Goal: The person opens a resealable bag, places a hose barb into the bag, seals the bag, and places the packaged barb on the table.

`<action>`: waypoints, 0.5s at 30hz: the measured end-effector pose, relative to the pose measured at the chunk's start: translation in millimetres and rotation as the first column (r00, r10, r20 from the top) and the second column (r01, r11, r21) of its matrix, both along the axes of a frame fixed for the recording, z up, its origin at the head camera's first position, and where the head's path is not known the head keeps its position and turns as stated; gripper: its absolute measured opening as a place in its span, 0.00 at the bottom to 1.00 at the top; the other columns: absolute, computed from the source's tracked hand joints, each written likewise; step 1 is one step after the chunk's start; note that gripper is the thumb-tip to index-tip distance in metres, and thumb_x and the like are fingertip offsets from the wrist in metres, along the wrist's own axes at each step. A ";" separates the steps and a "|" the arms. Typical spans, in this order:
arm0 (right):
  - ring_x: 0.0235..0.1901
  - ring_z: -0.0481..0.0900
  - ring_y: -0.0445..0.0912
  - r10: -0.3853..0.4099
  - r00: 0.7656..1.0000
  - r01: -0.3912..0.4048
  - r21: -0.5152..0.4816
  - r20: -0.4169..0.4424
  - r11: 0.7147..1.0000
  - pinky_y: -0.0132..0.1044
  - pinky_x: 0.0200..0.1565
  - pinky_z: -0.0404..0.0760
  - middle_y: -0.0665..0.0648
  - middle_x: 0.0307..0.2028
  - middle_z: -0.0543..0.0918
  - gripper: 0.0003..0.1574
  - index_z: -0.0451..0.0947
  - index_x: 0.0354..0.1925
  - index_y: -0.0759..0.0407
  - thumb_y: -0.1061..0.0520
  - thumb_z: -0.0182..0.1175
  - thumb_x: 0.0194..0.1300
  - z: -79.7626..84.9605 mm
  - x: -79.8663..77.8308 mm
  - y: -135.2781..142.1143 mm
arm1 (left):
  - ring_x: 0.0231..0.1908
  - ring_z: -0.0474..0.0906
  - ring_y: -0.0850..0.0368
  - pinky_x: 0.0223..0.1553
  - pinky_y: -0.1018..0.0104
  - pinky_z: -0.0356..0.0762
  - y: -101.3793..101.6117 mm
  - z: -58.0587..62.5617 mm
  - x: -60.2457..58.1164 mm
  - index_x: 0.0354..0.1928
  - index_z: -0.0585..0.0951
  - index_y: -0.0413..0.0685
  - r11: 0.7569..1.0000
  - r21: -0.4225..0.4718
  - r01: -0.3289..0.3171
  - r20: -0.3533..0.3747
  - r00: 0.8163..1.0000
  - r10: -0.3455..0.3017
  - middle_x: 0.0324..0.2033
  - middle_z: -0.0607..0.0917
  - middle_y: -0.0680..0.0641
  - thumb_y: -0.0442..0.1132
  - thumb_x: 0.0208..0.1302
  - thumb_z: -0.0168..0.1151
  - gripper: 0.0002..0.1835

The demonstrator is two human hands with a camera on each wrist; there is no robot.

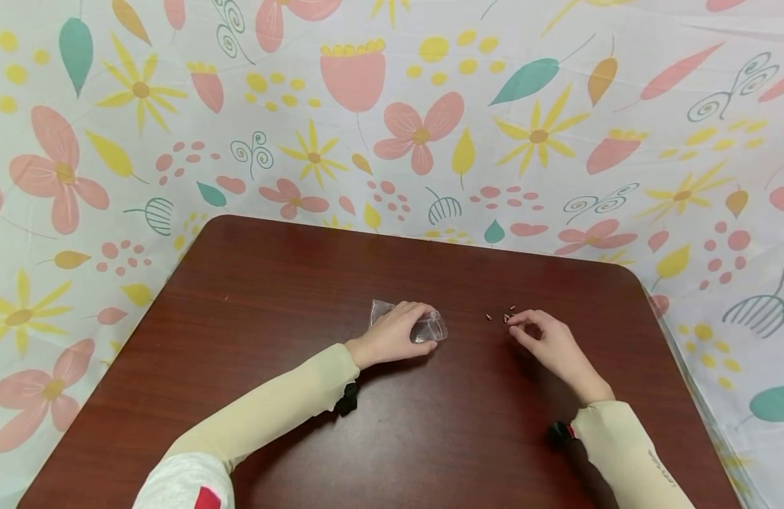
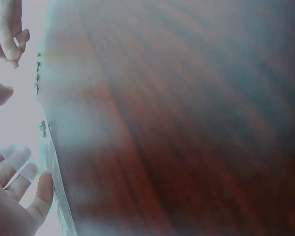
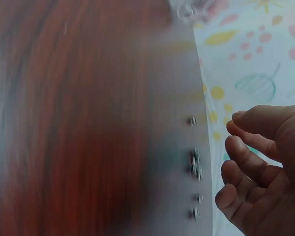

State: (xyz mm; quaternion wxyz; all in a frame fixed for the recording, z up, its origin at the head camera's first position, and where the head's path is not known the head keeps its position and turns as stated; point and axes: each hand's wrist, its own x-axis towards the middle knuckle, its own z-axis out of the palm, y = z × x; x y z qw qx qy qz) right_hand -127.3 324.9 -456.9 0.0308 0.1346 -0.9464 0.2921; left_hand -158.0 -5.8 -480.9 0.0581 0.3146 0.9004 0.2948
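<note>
My left hand lies over a small clear plastic bag, which shows past the fingers at both ends. In the left wrist view, the thumb and fingers stand apart, with clear film around them. My right hand reaches down beside several tiny metal pieces, which look like small screws. The fingertips come right up to that group in the head view. In the right wrist view, the thumb and index fingertip are close together with nothing visible between them, and the other fingers are loosely bent.
A dark reddish-brown wooden table with rounded corners carries everything. Behind and around it hangs a white cloth printed with flowers and leaves. One loose metal piece lies left of the others, on the bag's side.
</note>
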 end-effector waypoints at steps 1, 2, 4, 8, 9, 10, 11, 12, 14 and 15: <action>0.39 0.80 0.51 -0.011 1.000 0.011 0.007 -0.010 1.000 0.43 0.40 0.78 0.57 0.43 0.86 0.09 0.86 0.48 0.58 0.60 0.66 0.71 0.4 0.0 5.2 | 0.61 0.75 0.54 0.60 0.53 0.77 0.0 0.1 -0.1 0.68 0.75 0.54 1.000 0.002 0.000 0.000 1.000 0.000 0.60 0.81 0.53 0.55 0.66 0.69 0.32; 0.39 0.80 0.51 -0.022 1.000 0.022 0.013 -0.019 1.000 0.41 0.40 0.77 0.56 0.42 0.85 0.08 0.86 0.48 0.58 0.60 0.66 0.71 0.8 -0.1 10.1 | 0.61 0.75 0.54 0.59 0.53 0.77 0.0 -0.1 -0.2 0.68 0.75 0.54 1.000 0.005 0.001 0.000 1.000 -0.001 0.59 0.81 0.53 0.55 0.66 0.69 0.31; 0.38 0.79 0.51 -0.040 0.999 0.041 0.023 -0.032 0.999 0.40 0.39 0.76 0.56 0.40 0.85 0.08 0.86 0.48 0.58 0.60 0.66 0.71 0.8 -1.0 19.4 | 0.60 0.75 0.54 0.59 0.54 0.77 -0.1 -0.2 -0.5 0.67 0.75 0.54 1.000 0.009 0.001 0.000 1.000 -0.001 0.59 0.82 0.53 0.55 0.66 0.69 0.31; 0.39 0.78 0.53 -0.062 0.997 0.063 0.040 -0.034 0.997 0.44 0.41 0.75 0.57 0.40 0.84 0.08 0.86 0.48 0.58 0.60 0.65 0.72 -1.5 -3.6 34.2 | 0.60 0.75 0.54 0.59 0.54 0.77 -0.1 -0.6 -0.9 0.67 0.75 0.54 1.000 0.012 0.000 -0.002 1.000 0.000 0.58 0.82 0.53 0.55 0.66 0.68 0.30; 0.39 0.78 0.53 -0.063 0.997 0.064 0.045 -0.033 0.997 0.45 0.41 0.75 0.58 0.40 0.84 0.08 0.85 0.47 0.58 0.60 0.65 0.72 -2.7 -4.4 37.1 | 0.60 0.75 0.54 0.59 0.54 0.77 0.0 -0.6 -0.9 0.67 0.75 0.54 1.000 0.011 -0.001 -0.003 1.000 0.001 0.58 0.82 0.53 0.55 0.66 0.68 0.30; 0.39 0.78 0.53 -0.064 0.997 0.065 0.051 -0.035 0.997 0.46 0.41 0.74 0.58 0.41 0.84 0.08 0.85 0.47 0.58 0.60 0.66 0.72 -3.9 -5.1 39.7 | 0.61 0.75 0.54 0.59 0.54 0.77 0.0 -0.6 -0.7 0.67 0.75 0.55 1.000 0.009 0.000 -0.003 1.000 0.001 0.58 0.82 0.53 0.55 0.66 0.68 0.31; 0.38 0.77 0.53 -0.064 0.997 0.066 0.055 -0.039 0.996 0.45 0.40 0.74 0.57 0.40 0.84 0.07 0.85 0.47 0.59 0.60 0.66 0.71 -5.2 -5.7 41.8 | 0.61 0.75 0.53 0.59 0.54 0.77 0.2 -0.4 -0.6 0.67 0.75 0.55 1.000 0.008 -0.002 -0.003 1.000 0.002 0.58 0.82 0.52 0.54 0.66 0.69 0.31; 0.37 0.77 0.51 -0.063 0.997 0.065 0.058 -0.044 0.996 0.44 0.40 0.74 0.57 0.39 0.84 0.07 0.85 0.46 0.59 0.61 0.67 0.70 -6.3 -6.1 43.4 | 0.60 0.75 0.53 0.59 0.54 0.77 0.3 -0.2 -0.4 0.68 0.75 0.55 1.000 0.008 -0.002 -0.002 1.000 0.002 0.59 0.82 0.52 0.54 0.66 0.69 0.31; 0.34 0.75 0.48 -0.060 0.997 0.064 0.066 -0.056 0.996 0.41 0.37 0.73 0.56 0.37 0.82 0.07 0.85 0.46 0.60 0.62 0.68 0.69 -8.5 -7.0 46.2 | 0.60 0.75 0.53 0.59 0.54 0.77 0.6 0.4 -0.1 0.68 0.75 0.55 1.000 0.005 -0.005 0.000 1.000 0.005 0.59 0.82 0.52 0.54 0.66 0.69 0.31; 0.33 0.74 0.46 -0.060 0.996 0.064 0.070 -0.061 0.996 0.39 0.36 0.72 0.55 0.35 0.82 0.07 0.85 0.45 0.60 0.62 0.68 0.68 -9.2 -7.4 47.3 | 0.60 0.75 0.53 0.58 0.55 0.77 0.8 0.6 -0.1 0.68 0.75 0.55 1.000 0.004 -0.006 0.002 1.000 0.006 0.59 0.82 0.52 0.54 0.66 0.69 0.31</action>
